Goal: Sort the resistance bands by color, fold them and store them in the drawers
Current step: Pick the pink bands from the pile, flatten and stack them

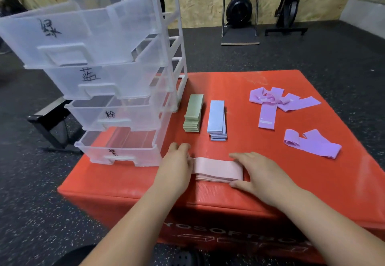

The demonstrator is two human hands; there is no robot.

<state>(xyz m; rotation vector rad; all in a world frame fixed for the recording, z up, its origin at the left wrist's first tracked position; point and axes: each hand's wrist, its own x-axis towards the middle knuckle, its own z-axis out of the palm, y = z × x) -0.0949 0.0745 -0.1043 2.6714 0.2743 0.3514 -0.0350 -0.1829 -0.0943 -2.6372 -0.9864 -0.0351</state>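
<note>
On the near edge of the red foam box (pixel 312 192), I am pressing my left hand (pixel 177 162) flat against the left end of the folded pink bands (pixel 216 170), fingers straight and not curling round anything. My right hand (pixel 258 171) is lying open at the stack's right end, fingers reaching along its far side and thumb along its near side, bracing rather than clasping. Behind the pink stack, the folded green bands (pixel 193 110) and folded blue bands (pixel 216 117) are sitting side by side, just apart. Well to the right, loose purple bands (pixel 277 101) are lying unfolded in two heaps. At the box's left corner, the clear drawer unit (pixel 116 78) is standing with all four labelled drawers pulled out.
</note>
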